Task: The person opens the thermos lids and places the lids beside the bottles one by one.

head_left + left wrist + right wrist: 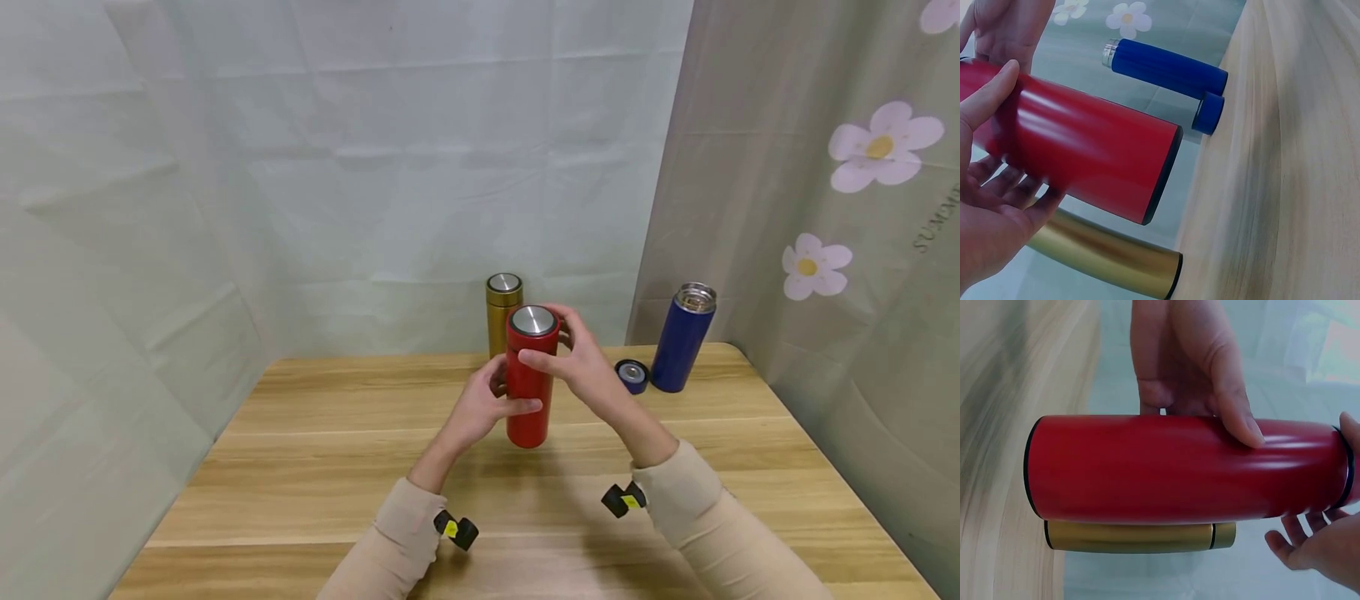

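**A glossy red cylindrical bottle (530, 383) is getting held up over a light wood-grain surface (315, 475)**

So the red bottle is sitting in a two-handed grip, roughly upright, its base hanging clear of the wood. The left hand (480, 404) is grasping it around the middle, thumb lying across the front and fingers curling round the other side. The right hand (577, 362) is grasping it higher up — thumb pressing on the front just below the silver-topped lid (534, 320), which is sitting on the bottle. Neither hand is hanging loose.

Right behind it, a slim gold metallic bottle (498, 321) is standing on the surface, partly hiding behind the red one and wearing its own silver top.

Over on the right, a dark blue cylindrical bottle (681, 346) is standing with its shiny steel neck showing — no cap on it. A short round blue lid (632, 382) is lying just beside its base.

The person is wearing beige sleeves (720, 525), a pale creased cloth (450, 167) is hanging at the back, and a greyish curtain with white flowers (750, 167) is hanging on the right.
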A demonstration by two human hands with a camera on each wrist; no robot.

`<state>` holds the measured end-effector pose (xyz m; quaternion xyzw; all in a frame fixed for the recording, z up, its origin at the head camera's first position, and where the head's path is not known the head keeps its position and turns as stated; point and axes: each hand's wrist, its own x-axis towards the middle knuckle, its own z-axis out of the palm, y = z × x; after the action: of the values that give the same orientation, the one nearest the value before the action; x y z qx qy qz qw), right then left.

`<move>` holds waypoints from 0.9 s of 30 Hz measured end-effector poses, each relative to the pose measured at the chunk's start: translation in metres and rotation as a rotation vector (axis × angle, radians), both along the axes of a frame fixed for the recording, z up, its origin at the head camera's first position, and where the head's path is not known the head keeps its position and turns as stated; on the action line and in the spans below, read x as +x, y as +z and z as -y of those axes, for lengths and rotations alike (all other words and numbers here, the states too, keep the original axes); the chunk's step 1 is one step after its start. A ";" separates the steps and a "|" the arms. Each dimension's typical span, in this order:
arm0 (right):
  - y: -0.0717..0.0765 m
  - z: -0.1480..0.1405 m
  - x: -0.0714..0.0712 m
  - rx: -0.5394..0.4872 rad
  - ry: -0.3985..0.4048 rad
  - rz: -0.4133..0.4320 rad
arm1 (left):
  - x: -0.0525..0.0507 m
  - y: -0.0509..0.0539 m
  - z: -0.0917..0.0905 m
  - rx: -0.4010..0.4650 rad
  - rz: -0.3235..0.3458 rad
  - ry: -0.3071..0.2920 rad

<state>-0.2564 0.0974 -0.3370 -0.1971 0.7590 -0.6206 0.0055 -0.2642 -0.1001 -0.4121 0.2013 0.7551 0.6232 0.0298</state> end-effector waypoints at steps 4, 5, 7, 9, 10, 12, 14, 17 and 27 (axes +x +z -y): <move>0.002 -0.005 -0.001 -0.022 0.075 -0.005 | 0.000 0.001 0.000 -0.003 0.005 -0.011; 0.002 -0.007 -0.001 -0.024 0.089 -0.009 | 0.000 0.001 0.001 -0.002 0.006 -0.016; 0.002 -0.008 -0.002 -0.023 0.108 -0.020 | 0.000 0.001 0.001 -0.001 0.010 -0.025; 0.002 -0.010 -0.002 -0.018 0.122 -0.028 | 0.000 0.001 0.001 -0.001 0.009 -0.028; 0.002 -0.010 -0.003 -0.016 0.129 -0.030 | 0.000 0.001 0.001 -0.003 0.008 -0.026; 0.002 -0.010 -0.004 -0.013 0.135 -0.029 | 0.000 0.001 0.001 -0.005 0.007 -0.019; 0.001 -0.009 -0.004 -0.008 0.127 -0.028 | 0.000 0.001 0.001 -0.007 0.006 -0.007; 0.000 -0.004 -0.005 0.013 0.073 -0.028 | 0.000 0.001 0.001 -0.006 0.007 0.006; -0.001 0.007 -0.001 0.001 -0.030 -0.031 | 0.000 -0.001 0.000 -0.015 0.007 0.005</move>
<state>-0.2572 0.0901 -0.3380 -0.1951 0.7622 -0.6171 -0.0154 -0.2645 -0.1005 -0.4134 0.1972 0.7601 0.6184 0.0326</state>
